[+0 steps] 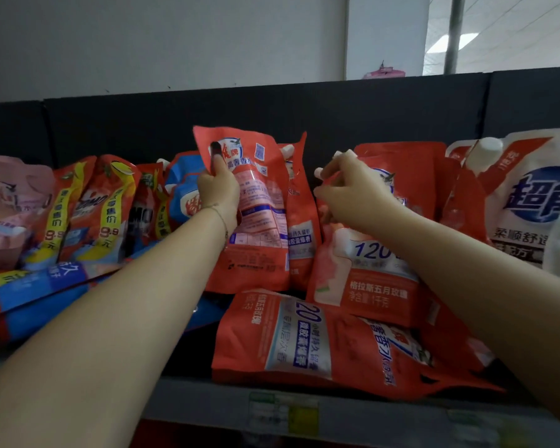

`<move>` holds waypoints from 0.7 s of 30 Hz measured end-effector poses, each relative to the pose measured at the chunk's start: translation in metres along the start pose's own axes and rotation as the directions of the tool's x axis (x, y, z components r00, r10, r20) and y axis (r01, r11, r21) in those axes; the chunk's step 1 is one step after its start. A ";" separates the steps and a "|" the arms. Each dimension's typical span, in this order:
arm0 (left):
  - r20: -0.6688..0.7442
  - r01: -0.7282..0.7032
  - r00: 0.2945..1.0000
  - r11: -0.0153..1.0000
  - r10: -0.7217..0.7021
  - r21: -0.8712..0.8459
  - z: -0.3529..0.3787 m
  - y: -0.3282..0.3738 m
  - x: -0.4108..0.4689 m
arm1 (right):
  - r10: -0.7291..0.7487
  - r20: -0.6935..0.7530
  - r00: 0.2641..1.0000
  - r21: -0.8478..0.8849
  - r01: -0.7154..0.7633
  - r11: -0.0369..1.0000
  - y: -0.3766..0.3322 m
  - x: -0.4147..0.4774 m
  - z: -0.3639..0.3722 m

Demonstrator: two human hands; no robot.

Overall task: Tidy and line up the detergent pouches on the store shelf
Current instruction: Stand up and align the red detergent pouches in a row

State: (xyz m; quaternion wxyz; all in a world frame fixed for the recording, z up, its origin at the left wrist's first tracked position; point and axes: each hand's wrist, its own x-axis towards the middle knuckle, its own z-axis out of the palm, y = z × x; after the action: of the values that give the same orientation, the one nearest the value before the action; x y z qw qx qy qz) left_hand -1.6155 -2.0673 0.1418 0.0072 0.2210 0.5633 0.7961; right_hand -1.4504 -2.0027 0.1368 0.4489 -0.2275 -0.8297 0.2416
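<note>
1. Left hand: fingers and thumb curled round the upper part of a red pouch. The pouch is held upright with its printed back facing the camera. A thin bracelet sits on the wrist.
2. Right hand: fingers bent, pinching the top edge of a second red pouch. This one stands just right of the first, front label outward.
3. Third red pouch: lying flat at the shelf front, below the two held ones, print turned sideways.
4. White pouch with white cap: standing at the far right.
5. Blue pouch: upright, just behind the left hand.
6. Red-and-yellow pouches: leaning in a row to the left, with a pink pouch beyond them.
7. Flat blue pouches: lying under the left forearm.
8. Shelf: grey front edge with price tag; black back panel behind the stock.
</note>
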 end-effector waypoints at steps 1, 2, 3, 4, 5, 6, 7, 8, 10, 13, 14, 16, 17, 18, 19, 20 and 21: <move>0.006 0.015 1.000 0.997 -0.015 0.081 -0.004 -0.004 0.001 | -0.009 0.036 0.999 -0.028 0.010 1.000 0.002 -0.005 0.001; 0.000 0.027 1.000 0.990 -0.027 0.137 -0.007 -0.004 0.003 | -0.025 0.074 0.997 -0.080 0.031 0.996 0.004 -0.010 0.000; -0.016 0.036 0.999 0.984 -0.034 0.173 -0.011 -0.004 0.006 | -0.037 0.115 0.993 -0.139 0.053 0.989 0.006 -0.014 -0.001; -0.032 0.032 0.999 0.980 -0.026 0.195 -0.014 -0.003 0.007 | -0.046 0.156 0.987 -0.183 0.075 0.980 0.007 -0.018 -0.001; -0.045 0.009 0.999 0.980 -0.001 0.198 -0.018 -0.002 0.007 | -0.050 0.196 0.979 -0.216 0.093 0.972 0.008 -0.023 -0.003; -0.055 -0.032 0.998 0.981 0.043 0.193 -0.021 0.000 0.007 | -0.055 0.231 0.971 -0.244 0.112 0.963 0.009 -0.026 -0.003; -0.064 -0.096 0.992 0.976 0.110 0.193 -0.024 0.001 0.006 | -0.057 0.260 0.964 -0.267 0.129 0.955 0.010 -0.029 -0.004; -0.077 -0.164 0.980 0.962 0.185 0.219 -0.028 0.002 0.004 | -0.056 0.281 0.958 -0.288 0.140 0.947 0.011 -0.031 -0.004; -0.107 -0.293 0.932 0.895 0.346 0.338 -0.034 0.005 -0.005 | -0.060 0.310 0.949 -0.345 0.171 0.923 0.012 -0.035 -0.004; -0.042 -0.441 0.846 0.743 0.531 0.504 -0.040 0.009 -0.023 | -0.070 0.358 0.931 -0.430 0.230 0.873 0.012 -0.042 -0.009; 0.016 -0.492 0.818 0.685 0.575 0.537 -0.043 0.009 -0.031 | -0.074 0.373 0.925 -0.455 0.251 0.855 0.012 -0.046 -0.011; 0.161 -0.591 0.761 0.570 0.628 0.571 -0.048 0.007 -0.047 | -0.086 0.395 0.915 -0.494 0.290 0.820 0.011 -0.052 -0.017; 0.248 -0.638 0.735 0.520 0.631 0.567 -0.050 0.006 -0.056 | -0.096 0.401 0.911 -0.500 0.306 0.810 0.011 -0.055 -0.020; 0.345 -0.681 0.714 0.489 0.609 0.545 -0.052 0.005 -0.066 | -0.105 0.407 0.907 -0.501 0.318 0.805 0.012 -0.057 -0.023; 0.452 -0.720 0.690 0.474 0.564 0.507 -0.054 0.004 -0.079 | -0.113 0.412 0.904 -0.498 0.327 0.803 0.013 -0.060 -0.026; 0.565 -0.751 0.659 0.471 0.497 0.462 -0.055 0.002 -0.091 | -0.119 0.415 0.902 -0.495 0.334 0.802 0.014 -0.062 -0.029; 0.671 -0.776 0.615 0.466 0.414 0.424 -0.056 0.001 -0.104 | -0.124 0.418 0.900 -0.492 0.339 0.802 0.014 -0.065 -0.032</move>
State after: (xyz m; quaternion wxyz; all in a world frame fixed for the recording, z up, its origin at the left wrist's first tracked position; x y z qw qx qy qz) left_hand -1.5422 -2.1448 0.0916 -0.2253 0.5844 0.6727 0.3938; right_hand -1.3889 -2.0239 0.1020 0.2278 -0.1932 -0.9539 -0.0285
